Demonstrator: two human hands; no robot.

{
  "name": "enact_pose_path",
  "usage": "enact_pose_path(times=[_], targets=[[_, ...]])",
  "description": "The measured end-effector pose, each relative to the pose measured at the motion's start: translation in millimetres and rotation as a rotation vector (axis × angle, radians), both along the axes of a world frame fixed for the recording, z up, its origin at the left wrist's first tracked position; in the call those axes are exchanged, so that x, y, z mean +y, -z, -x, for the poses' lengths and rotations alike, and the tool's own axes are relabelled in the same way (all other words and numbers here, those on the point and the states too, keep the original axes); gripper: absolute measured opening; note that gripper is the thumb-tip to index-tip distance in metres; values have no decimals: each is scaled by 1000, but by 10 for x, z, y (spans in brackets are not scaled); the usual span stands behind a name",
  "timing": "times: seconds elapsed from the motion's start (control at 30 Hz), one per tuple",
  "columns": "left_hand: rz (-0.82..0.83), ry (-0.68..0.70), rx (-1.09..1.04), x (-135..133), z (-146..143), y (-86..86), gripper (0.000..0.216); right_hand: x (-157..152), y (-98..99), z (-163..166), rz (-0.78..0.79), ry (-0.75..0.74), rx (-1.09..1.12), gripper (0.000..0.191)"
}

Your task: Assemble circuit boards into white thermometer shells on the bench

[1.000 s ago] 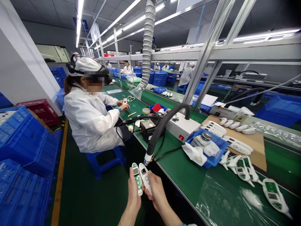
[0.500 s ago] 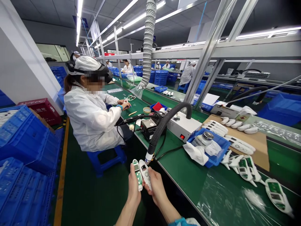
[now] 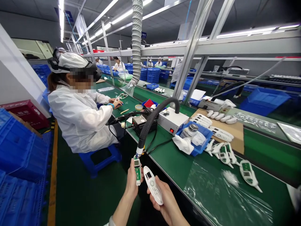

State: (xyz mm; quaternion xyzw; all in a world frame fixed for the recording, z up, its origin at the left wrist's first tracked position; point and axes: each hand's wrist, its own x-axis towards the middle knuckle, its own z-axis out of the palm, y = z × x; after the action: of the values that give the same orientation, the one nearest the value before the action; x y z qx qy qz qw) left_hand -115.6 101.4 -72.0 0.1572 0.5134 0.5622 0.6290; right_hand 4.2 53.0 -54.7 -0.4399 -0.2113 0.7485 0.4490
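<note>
My left hand (image 3: 132, 179) is closed around a white device half with a green circuit board (image 3: 137, 171) and a small screen. Its top end is at the nozzle of a black corrugated hose (image 3: 150, 125); whether they touch I cannot tell. In my right hand (image 3: 166, 196) is a white front cover (image 3: 153, 185) with a dark window and round button outlines, tilted with its outer face up. The two halves are apart, side by side, beyond the bench's front edge.
A white box with a red switch (image 3: 173, 121) stands on the green bench, beside a blue tray (image 3: 203, 135) holding a jar and cloths. Opened devices (image 3: 249, 174) and clear plastic film (image 3: 218, 194) lie at right. A co-worker in white (image 3: 80, 113) sits at left.
The two halves have moved apart. My left hand has brought the circuit-board half up to the hose nozzle, while my right hand has drawn the cover right and down. The view has turned right.
</note>
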Motion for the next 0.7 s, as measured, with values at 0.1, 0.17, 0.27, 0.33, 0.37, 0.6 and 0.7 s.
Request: enact_pose_path(times=[0.1,0.17,0.27,0.33,0.37,0.6,0.7], targets=[[29,-8,-27,-121,-26,51,53,-168,-52,-137,17,50,99,52],[50,-15,-37,-248,-34,59,52,-260,-89,-209,22,85,146,49],[62,5,-65,-457,-69,12,51,-373,-163,-305,21,117,184,46],[63,35,-128,-575,-116,-46,49,-435,-221,-357,32,142,205,44],[62,49,-166,-623,-144,-77,47,-461,-249,-379,37,152,214,43],[101,79,-275,-774,-309,-319,40,-572,-357,-462,24,154,227,44],[98,86,-305,-797,-354,-419,38,-595,-383,-491,21,136,259,45]])
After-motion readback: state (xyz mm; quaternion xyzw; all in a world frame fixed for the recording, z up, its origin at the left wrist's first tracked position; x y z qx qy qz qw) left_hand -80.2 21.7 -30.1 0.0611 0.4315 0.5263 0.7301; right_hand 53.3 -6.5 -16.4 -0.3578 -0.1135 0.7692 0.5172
